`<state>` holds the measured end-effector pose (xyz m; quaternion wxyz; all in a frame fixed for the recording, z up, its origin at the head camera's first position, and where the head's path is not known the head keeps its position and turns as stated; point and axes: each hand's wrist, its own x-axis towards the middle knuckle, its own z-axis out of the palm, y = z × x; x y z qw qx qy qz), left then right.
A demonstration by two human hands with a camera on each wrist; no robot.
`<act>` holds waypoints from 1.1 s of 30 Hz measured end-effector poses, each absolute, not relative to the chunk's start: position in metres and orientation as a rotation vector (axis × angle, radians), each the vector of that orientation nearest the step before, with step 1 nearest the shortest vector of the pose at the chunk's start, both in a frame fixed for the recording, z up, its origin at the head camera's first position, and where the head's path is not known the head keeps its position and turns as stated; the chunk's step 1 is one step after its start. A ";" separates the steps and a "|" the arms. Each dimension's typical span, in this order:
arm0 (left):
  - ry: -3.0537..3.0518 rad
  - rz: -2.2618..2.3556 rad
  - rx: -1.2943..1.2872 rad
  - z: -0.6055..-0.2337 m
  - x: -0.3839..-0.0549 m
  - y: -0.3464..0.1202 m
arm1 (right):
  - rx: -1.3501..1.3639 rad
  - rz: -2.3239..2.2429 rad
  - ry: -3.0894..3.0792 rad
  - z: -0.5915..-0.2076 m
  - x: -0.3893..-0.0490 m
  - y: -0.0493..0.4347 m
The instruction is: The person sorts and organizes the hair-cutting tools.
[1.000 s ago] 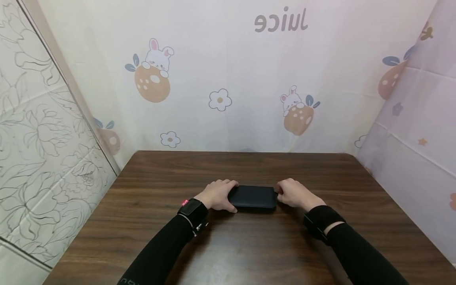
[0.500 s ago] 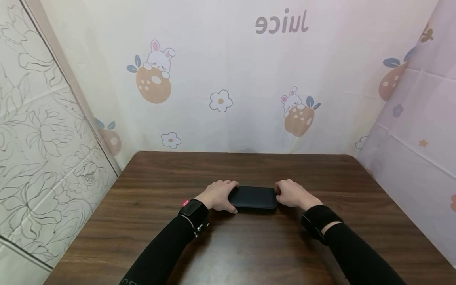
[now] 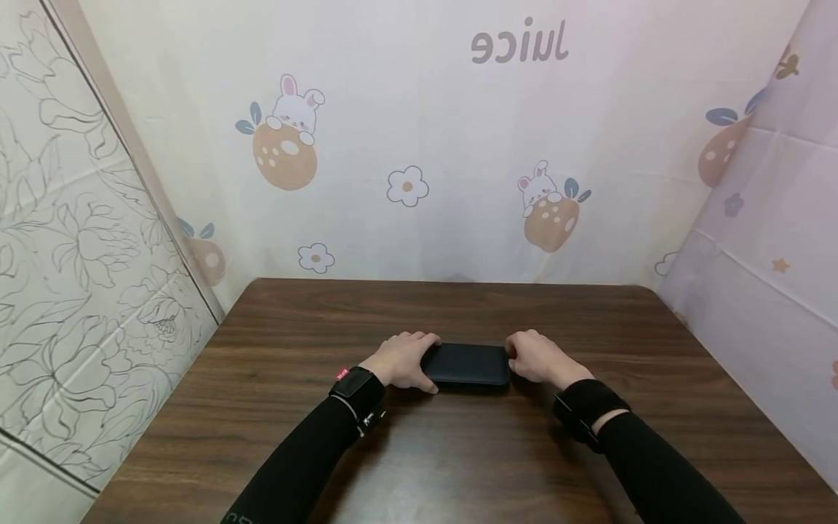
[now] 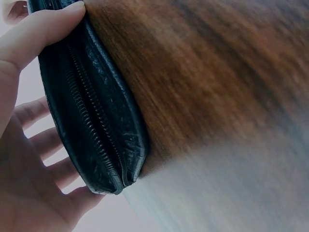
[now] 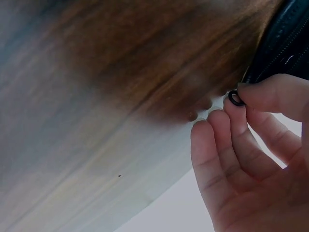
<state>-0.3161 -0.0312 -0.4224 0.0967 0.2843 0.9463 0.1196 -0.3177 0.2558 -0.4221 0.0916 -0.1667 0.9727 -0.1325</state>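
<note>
A black zip-around wallet lies flat near the middle of the table. My left hand grips its left end, thumb on the near side and fingers round the far side. In the left wrist view the two rows of zipper teeth along that end stand apart. At the opposite end, my right hand pinches the small black ring of the zipper pull between thumb and index finger. Its other fingers are bent beside the ring. Most of the zipper's far side is hidden.
The dark wood-grain table extends around the wallet on every side. A pale curtain printed with rabbits and fruit hangs behind its back edge. Floral panels stand on the left, and more curtain on the right.
The head view has shifted very slightly. Both hands keep the same hold on the wallet and its zipper pull, with no clear movement.
</note>
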 end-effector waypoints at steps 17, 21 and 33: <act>2.806 0.330 0.823 -0.421 -0.319 -0.030 | -0.534 -0.428 2.884 -0.420 -0.311 0.259; 2.800 0.318 0.823 -0.420 -0.319 -0.029 | -0.544 -0.437 2.884 -0.420 -0.309 0.259; 2.800 0.314 0.817 -0.424 -0.321 -0.030 | -0.541 -0.450 2.866 -0.420 -0.302 0.258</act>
